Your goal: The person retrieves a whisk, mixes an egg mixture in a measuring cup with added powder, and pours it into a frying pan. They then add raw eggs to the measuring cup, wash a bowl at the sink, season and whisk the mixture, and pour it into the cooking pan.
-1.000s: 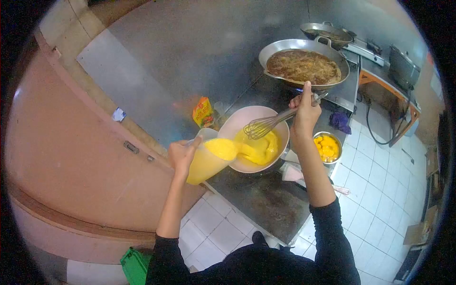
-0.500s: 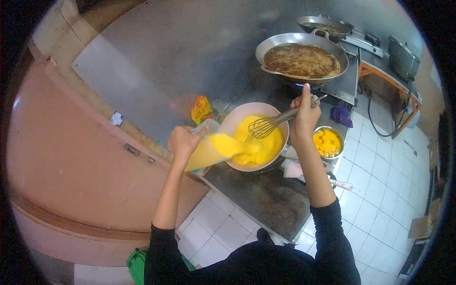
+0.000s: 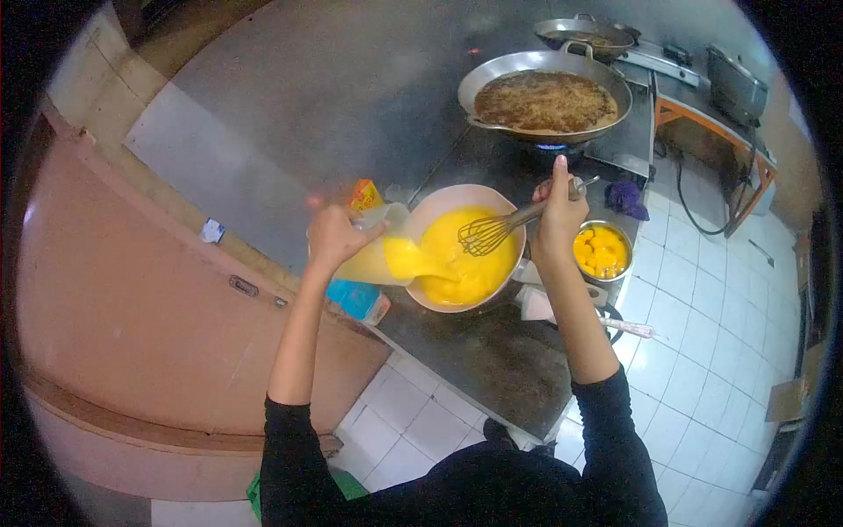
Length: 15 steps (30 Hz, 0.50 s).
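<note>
My left hand [image 3: 338,239] is closed on a translucent pitcher [image 3: 369,263], tipped over the left rim of a pale pink pan [image 3: 420,218]. Yellow liquid [image 3: 470,259] runs from its mouth into the pan, where more of it covers the bottom. In my right hand [image 3: 559,211], closed round its handle, a metal whisk [image 3: 487,235] is held with its wires over the liquid. Just right of the pan, partly behind my right forearm, sits a metal bowl of yellow pieces [image 3: 602,249].
A large wok [image 3: 474,75] of bubbling brown liquid stands over a blue flame, another wok [image 3: 549,33] behind it. Near the pitcher are a yellow-red packet [image 3: 364,194] and a blue container [image 3: 354,299]. A purple cloth [image 3: 625,199] and a pink-and-white brush [image 3: 536,306] lie at right.
The pitcher has tipped further and its liquid level has dropped, while the yellow liquid in the pan has spread and risen. The blue container has come into view below the pitcher.
</note>
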Tool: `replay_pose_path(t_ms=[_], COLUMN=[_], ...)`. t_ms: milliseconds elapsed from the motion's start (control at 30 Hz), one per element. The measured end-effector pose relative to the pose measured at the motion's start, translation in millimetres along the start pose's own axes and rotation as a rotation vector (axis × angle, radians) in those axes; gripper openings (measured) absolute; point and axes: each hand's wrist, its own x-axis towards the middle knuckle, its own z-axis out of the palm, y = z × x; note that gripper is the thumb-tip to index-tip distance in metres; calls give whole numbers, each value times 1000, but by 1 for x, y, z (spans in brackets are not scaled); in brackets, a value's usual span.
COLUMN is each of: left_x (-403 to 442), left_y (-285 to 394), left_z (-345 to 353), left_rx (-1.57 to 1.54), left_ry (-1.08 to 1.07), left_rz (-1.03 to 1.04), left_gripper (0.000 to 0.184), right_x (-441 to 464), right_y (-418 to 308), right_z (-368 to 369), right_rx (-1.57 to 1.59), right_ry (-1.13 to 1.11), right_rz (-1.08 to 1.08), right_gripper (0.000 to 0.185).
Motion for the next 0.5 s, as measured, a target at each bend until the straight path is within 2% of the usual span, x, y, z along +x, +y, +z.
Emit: replay_pose_path(t_ms=[133, 200, 233, 300, 333, 400, 467, 500], left_x=[9, 13, 16, 21, 22, 22, 24, 24], left_y=[8, 8, 9, 13, 14, 19, 26, 31], left_z=[-1, 2, 3, 4, 4, 2, 0, -2], left_rx=[57, 48, 49, 70, 69, 42, 62, 83], left_ry=[-46, 53, 53, -38, -33, -21, -35, -55], left_rz=[114, 327, 330, 381, 384, 537, 580, 620], left_gripper=[49, 44, 44, 42, 42, 39, 37, 35], right_x=[2, 1, 0, -4, -6, -8, -8, -8], right_y=[1, 1, 0, -3, -5, -6, 1, 7], right_z=[-7, -10, -11, -15, -16, -18, -20, -20], right_rx=[7, 26, 49, 75, 146, 219, 479, 482], right_ry=[36, 48, 65, 83, 88, 89, 146, 141], right_rz=[0, 0, 3, 2, 29, 49, 160, 158], right_gripper=[36, 36, 35, 34, 33, 32, 33, 33])
